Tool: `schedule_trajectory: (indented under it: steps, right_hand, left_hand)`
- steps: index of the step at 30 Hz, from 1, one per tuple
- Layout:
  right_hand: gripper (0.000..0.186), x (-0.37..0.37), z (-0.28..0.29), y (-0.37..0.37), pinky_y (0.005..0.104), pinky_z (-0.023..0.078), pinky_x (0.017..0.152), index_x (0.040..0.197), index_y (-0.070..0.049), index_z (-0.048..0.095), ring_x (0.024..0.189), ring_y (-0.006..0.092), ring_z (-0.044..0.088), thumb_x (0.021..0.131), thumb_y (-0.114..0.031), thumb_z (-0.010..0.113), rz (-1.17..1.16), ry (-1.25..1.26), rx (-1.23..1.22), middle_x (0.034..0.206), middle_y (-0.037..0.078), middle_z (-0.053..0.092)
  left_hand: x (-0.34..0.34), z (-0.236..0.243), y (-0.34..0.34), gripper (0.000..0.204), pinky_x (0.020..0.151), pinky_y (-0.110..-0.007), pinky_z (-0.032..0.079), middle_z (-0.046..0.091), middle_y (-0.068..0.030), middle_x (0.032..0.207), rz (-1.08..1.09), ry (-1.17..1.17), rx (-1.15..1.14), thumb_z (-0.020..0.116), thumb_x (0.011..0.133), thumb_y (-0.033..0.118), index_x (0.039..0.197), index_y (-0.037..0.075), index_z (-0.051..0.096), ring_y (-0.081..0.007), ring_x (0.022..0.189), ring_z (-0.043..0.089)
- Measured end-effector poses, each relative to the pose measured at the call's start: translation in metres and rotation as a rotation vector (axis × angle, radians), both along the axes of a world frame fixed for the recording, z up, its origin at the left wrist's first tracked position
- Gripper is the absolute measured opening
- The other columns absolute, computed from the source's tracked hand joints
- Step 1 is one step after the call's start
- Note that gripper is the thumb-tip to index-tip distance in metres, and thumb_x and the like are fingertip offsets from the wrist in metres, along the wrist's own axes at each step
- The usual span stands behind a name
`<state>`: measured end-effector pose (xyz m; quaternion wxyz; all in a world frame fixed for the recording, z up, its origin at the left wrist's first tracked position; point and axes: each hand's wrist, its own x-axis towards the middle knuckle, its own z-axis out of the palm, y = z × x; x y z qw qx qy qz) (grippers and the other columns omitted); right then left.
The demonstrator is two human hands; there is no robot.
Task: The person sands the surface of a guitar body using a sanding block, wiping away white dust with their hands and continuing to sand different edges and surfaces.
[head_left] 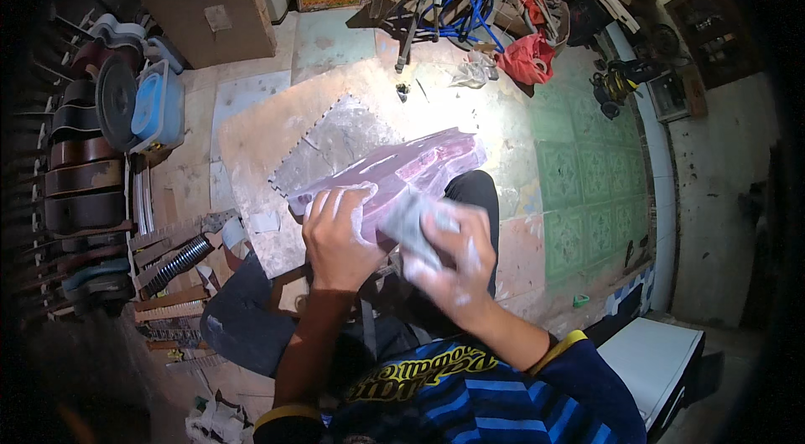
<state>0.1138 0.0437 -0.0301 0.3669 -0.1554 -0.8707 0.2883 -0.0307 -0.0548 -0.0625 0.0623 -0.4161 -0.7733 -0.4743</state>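
Observation:
A long pinkish-purple workpiece (pixel 377 166), coated with white dust, lies tilted across my lap; its exact kind is hard to tell. My left hand (pixel 340 234) grips its near left side, dusty fingers curled over the edge. In my right hand (pixel 453 255), smeared by motion, is a grey folded piece of sandpaper (pixel 409 224) pressed against the near side of the workpiece. My right hand hides part of the sandpaper and of the surface below it.
Under the workpiece lies a brown board (pixel 251 142) with a grey jagged-edged sheet (pixel 331 138). Curved brown pieces (pixel 84 155) line the left rack beside a blue tub (pixel 155 104). Ahead stand a small tripod (pixel 423 0), blue hose (pixel 478 0) and red bag (pixel 528 58).

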Motion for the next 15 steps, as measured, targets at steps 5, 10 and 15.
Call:
schedule_trajectory:
  steps: [5,10,15]
  right_hand:
    - [0.051,-0.039,0.012,0.036,0.0368,0.053,0.088,0.125,-0.002,0.064,0.100,0.0269,0.067,0.078,-0.010,0.082,0.026,-0.061,-0.119,0.113,0.018,0.067]
    - [0.046,-0.036,-0.005,0.064,0.0335,0.052,0.095,0.125,0.003,0.063,0.108,0.0214,0.067,0.084,-0.010,0.078,-0.123,0.126,-0.575,0.118,0.016,0.069]
    - [0.048,-0.025,-0.020,0.053,0.0339,0.054,0.092,0.124,0.002,0.064,0.101,0.0230,0.070,0.081,-0.010,0.081,-0.142,0.061,-0.544,0.110,0.017,0.072]
  left_hand:
    - [0.008,-0.005,0.001,0.049,0.082,-0.045,0.053,0.070,-0.0136,0.097,0.033,-0.041,-0.017,0.089,0.055,0.009,0.099,0.005,0.068,-0.0367,0.091,0.066]
    - [-0.005,0.001,0.003,0.064,0.082,-0.043,0.054,0.069,-0.0150,0.097,0.032,-0.027,-0.047,0.096,0.045,0.010,0.102,0.004,0.067,-0.0366,0.092,0.067]
    - [-0.007,0.007,0.000,0.065,0.087,-0.043,0.054,0.071,-0.0153,0.109,-0.022,0.015,-0.080,0.094,0.051,0.013,0.111,0.004,0.070,-0.0355,0.100,0.068]
